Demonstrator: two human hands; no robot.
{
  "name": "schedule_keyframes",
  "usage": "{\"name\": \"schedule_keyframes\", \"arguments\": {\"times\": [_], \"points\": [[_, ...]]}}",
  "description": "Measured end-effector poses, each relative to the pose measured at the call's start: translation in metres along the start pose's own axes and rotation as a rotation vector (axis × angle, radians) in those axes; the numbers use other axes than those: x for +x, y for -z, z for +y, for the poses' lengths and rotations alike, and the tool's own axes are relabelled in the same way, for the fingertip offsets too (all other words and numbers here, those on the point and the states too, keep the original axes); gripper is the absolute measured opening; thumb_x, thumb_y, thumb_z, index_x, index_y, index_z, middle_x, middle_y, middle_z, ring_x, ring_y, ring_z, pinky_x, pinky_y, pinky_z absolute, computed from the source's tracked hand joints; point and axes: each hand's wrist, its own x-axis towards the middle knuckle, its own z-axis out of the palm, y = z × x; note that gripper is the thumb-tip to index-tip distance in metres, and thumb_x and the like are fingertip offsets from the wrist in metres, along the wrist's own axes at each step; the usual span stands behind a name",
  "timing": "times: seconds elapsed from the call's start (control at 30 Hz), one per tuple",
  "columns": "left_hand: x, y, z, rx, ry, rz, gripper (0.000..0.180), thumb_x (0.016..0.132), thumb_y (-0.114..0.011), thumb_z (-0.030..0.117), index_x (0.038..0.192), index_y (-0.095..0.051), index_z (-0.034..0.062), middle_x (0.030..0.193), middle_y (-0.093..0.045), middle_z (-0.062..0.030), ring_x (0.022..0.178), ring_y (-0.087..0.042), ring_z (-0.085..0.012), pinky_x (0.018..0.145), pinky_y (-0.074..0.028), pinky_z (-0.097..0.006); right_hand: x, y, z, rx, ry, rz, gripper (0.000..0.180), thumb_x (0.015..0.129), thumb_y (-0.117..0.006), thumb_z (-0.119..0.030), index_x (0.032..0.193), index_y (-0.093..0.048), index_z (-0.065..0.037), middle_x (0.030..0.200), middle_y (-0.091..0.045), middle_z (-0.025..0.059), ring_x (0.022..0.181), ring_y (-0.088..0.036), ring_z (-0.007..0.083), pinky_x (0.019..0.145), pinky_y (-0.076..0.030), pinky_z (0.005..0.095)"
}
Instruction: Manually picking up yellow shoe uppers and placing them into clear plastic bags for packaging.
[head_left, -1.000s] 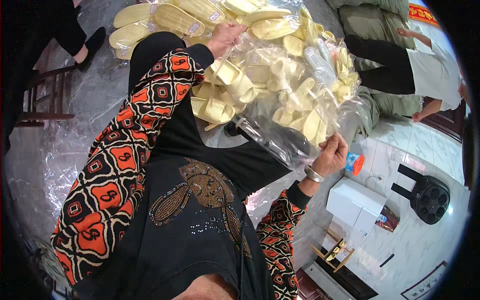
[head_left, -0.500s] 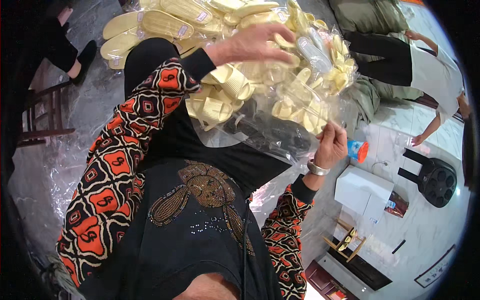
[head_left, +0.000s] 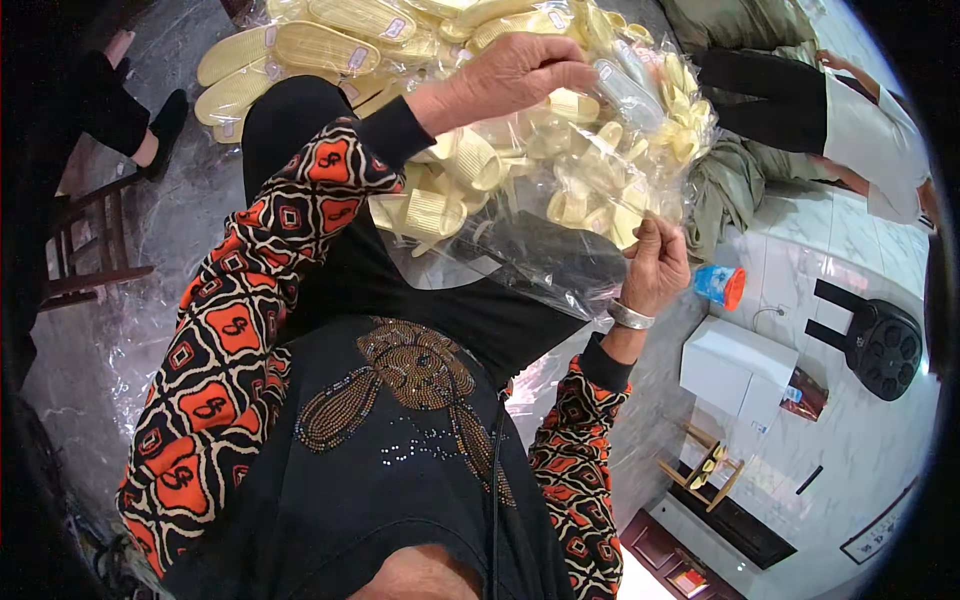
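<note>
My right hand (head_left: 657,262) pinches the edge of a clear plastic bag (head_left: 560,262) that spreads across my lap. Over the pile, my left hand (head_left: 512,76) is closed, thumb against fingers; whether it grips any film is too fine to see. Beneath and beyond both hands lie pale yellow slippers (head_left: 330,48), many of them wrapped in clear plastic with small labels. A pair with ribbed straps (head_left: 435,212) rests near my knee, below my left wrist. One greyish-white slipper (head_left: 628,92) shows through film just right of my left fingertips.
Olive-green sacks (head_left: 735,190) stand beyond the pile at right. Past my right hand are a blue tub with an orange end (head_left: 720,286), a white box (head_left: 740,368) and a black seat-like object (head_left: 880,350). Another person (head_left: 870,140) is at upper right; someone's foot (head_left: 165,130) and a wooden stool (head_left: 100,245) are at left.
My left hand's fingers, spread and blurred before, have come together slightly higher up. My right hand has risen a little, still pinching the bag. The person at right has shifted an arm.
</note>
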Motion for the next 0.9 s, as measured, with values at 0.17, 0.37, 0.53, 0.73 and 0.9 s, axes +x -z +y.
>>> {"name": "schedule_keyframes", "arguments": {"times": [0.17,0.37,0.53,0.73,0.9], "points": [[-0.003,-0.013,0.005,0.196,-0.315,-0.161,0.022,0.080,-0.058,0.025,0.090,-0.059,0.0046,0.072,-0.058,-0.0017,0.064,-0.053,-0.0094,0.058,-0.042,-0.021,-0.002,-0.006,0.001,0.049,0.008,-0.033,0.008,0.078,-0.061,-0.006,0.082,-0.059,0.001,0.065,-0.056,0.0033,0.048,-0.046,0.0053,0.042,-0.038,0.0174],[0.004,-0.023,0.025,-0.028,-0.130,-0.212,0.016,0.079,-0.059,0.016,0.089,-0.058,0.0029,0.073,-0.060,-0.0055,0.068,-0.057,-0.0134,0.061,-0.044,-0.024,-0.005,-0.018,0.001,-0.085,0.086,-0.091,0.008,0.078,-0.062,-0.007,0.082,-0.059,0.000,0.064,-0.056,0.0019,0.046,-0.045,0.0048,0.041,-0.036,0.0176],[0.005,-0.025,0.018,0.208,-0.368,0.072,0.020,0.076,-0.064,0.020,0.088,-0.057,0.0061,0.065,-0.056,-0.0026,0.054,-0.052,-0.0093,0.049,-0.042,-0.022,-0.006,-0.025,-0.013,0.047,-0.015,-0.064,0.008,0.079,-0.061,-0.009,0.080,-0.059,-0.001,0.062,-0.055,0.0015,0.045,-0.042,0.0040,0.041,-0.034,0.0171],[-0.009,-0.005,-0.037,0.367,-0.189,-0.020,0.050,0.063,-0.072,0.038,0.102,-0.055,0.0105,0.073,-0.063,-0.0039,0.065,-0.060,-0.0137,0.057,-0.046,-0.028,0.001,-0.018,-0.018,0.044,-0.061,-0.053,0.013,0.079,-0.062,-0.013,0.080,-0.059,0.000,0.062,-0.055,0.0021,0.044,-0.042,0.0040,0.039,-0.032,0.0164],[-0.013,-0.005,-0.042,0.162,0.191,-0.534,0.051,0.060,-0.073,0.042,0.092,-0.061,0.0045,0.072,-0.063,-0.0059,0.072,-0.061,-0.0167,0.065,-0.046,-0.027,-0.004,-0.010,-0.017,0.110,-0.059,-0.136,0.011,0.078,-0.062,-0.010,0.080,-0.059,0.000,0.063,-0.056,0.0021,0.045,-0.043,0.0043,0.039,-0.032,0.0163]]}}
